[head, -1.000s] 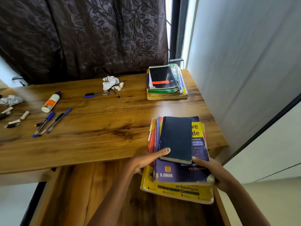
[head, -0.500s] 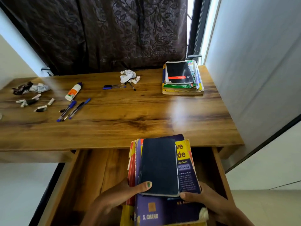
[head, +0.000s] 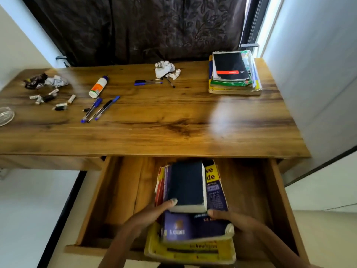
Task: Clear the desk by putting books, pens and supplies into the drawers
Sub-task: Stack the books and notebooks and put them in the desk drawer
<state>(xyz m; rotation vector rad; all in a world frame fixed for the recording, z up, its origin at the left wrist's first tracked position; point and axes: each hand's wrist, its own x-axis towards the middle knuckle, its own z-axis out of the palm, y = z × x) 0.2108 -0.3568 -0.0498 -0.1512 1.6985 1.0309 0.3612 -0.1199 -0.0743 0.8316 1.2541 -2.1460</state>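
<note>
Left hand (head: 152, 213) and right hand (head: 229, 219) gripping a stack of books (head: 193, 219), holding it over the open drawer (head: 119, 190), pens (head: 98, 108) lying on the counter (head: 154, 122)

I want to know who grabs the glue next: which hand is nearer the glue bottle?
Left. The left hand grips the book stack's left side, below-right of the glue bottle; the right hand is farther right.

Left hand (head: 148, 215) thumb up, fingers curled in grip, right hand (head: 236, 221) mirroring it, both forearms reaching in from near edge
</note>
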